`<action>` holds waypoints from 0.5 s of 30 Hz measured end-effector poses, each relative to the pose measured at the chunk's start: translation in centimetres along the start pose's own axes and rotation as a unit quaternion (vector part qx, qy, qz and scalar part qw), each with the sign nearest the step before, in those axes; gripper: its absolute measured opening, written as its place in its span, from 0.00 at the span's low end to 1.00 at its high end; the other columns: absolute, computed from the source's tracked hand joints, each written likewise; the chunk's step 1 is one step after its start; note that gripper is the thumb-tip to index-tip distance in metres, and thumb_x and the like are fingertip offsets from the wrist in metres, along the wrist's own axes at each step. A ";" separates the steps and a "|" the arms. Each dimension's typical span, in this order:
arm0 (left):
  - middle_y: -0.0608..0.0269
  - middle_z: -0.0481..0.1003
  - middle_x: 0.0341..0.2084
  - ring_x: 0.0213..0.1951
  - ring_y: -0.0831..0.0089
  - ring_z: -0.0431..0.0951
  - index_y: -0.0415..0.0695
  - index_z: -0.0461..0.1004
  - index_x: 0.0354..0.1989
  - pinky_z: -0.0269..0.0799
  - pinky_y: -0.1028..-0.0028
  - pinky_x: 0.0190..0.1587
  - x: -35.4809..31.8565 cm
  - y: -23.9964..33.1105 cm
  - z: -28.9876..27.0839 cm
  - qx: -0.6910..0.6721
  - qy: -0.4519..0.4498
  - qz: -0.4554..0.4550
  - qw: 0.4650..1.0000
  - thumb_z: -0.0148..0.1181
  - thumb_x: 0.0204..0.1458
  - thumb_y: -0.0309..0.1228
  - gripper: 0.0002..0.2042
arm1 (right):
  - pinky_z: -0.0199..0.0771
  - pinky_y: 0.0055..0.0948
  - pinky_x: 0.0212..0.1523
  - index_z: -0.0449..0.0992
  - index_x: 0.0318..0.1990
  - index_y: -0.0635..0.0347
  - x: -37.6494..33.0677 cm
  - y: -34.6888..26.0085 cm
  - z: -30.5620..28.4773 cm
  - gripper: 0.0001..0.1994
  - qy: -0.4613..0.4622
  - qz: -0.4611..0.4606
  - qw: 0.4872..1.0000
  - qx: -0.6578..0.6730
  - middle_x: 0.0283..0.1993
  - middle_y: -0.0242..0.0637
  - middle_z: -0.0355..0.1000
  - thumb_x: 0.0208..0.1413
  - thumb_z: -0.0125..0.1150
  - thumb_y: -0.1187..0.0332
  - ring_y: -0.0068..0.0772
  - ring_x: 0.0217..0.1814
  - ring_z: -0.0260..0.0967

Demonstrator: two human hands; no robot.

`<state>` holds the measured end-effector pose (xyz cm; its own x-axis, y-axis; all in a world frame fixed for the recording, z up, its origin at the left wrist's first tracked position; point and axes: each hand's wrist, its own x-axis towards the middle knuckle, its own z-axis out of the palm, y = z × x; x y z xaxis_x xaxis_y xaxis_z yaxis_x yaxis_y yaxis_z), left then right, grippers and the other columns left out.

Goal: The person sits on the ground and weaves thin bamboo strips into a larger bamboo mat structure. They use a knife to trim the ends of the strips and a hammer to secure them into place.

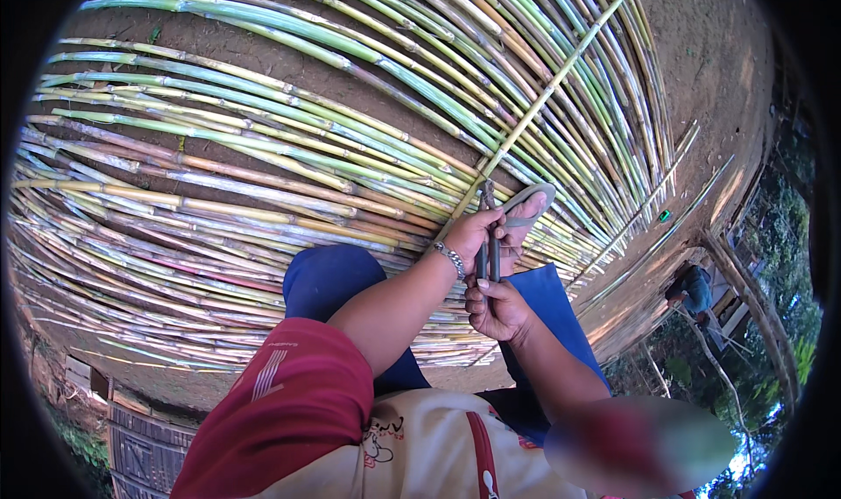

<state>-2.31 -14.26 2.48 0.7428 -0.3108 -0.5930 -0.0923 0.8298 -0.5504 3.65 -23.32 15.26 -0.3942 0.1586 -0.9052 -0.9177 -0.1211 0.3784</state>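
A pair of pliers (494, 258) with long dark handles stands between my legs, its jaws at a crossing of cane poles. My left hand (473, 233), with a chain bracelet at the wrist, is closed around the pliers just below the jaws. Lower down, my right hand (498, 311) grips the handle ends. The jaws touch or nearly touch a long greenish crosspiece pole (547, 92) lying across the jointed cane poles (350, 131). Whether wire sits in the jaws is too small to tell. My sandalled foot (528, 208) rests on the canes beside the pliers.
Canes fan out in rows over brown soil (714, 70). A second crosspiece (644, 210) lies across their right ends. A small green object (664, 215) is near it. Farther right are a bent figure (692, 290), a tree trunk (753, 311) and foliage; a wooden door (144, 446) stands lower left.
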 end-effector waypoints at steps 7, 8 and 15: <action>0.66 0.72 0.20 0.22 0.68 0.74 0.43 0.73 0.35 0.76 0.59 0.28 2.6 -2.7 2.5 0.084 0.169 0.113 0.975 0.55 0.64 0.39 0.12 | 0.74 0.29 0.34 0.72 0.53 0.66 -3.9 -2.0 3.9 0.18 0.270 -0.149 0.836 -0.454 0.37 0.37 0.75 0.61 0.66 0.65 0.31 0.30 0.73; 0.62 0.74 0.22 0.23 0.67 0.76 0.40 0.75 0.36 0.76 0.59 0.29 3.3 -2.8 3.4 0.161 0.244 0.128 0.948 0.55 0.64 0.40 0.14 | 0.77 0.35 0.38 0.72 0.55 0.69 -4.1 -2.4 3.8 0.19 0.308 -0.162 0.756 -0.555 0.40 0.44 0.77 0.61 0.63 0.64 0.39 0.32 0.76; 0.50 0.81 0.30 0.28 0.64 0.82 0.30 0.79 0.41 0.76 0.66 0.31 4.5 -3.6 4.8 0.279 0.370 0.158 0.872 0.66 0.58 0.50 0.27 | 0.80 0.44 0.44 0.71 0.55 0.74 -5.3 -4.8 8.8 0.19 0.308 -0.126 0.538 -0.774 0.38 0.58 0.79 0.59 0.60 0.70 0.54 0.40 0.81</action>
<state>4.54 -16.37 4.61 0.0884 -0.0690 -0.9937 0.2759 0.9603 -0.0421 9.75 -14.97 19.97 0.2623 0.0640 -0.9629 0.3919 -0.9189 0.0457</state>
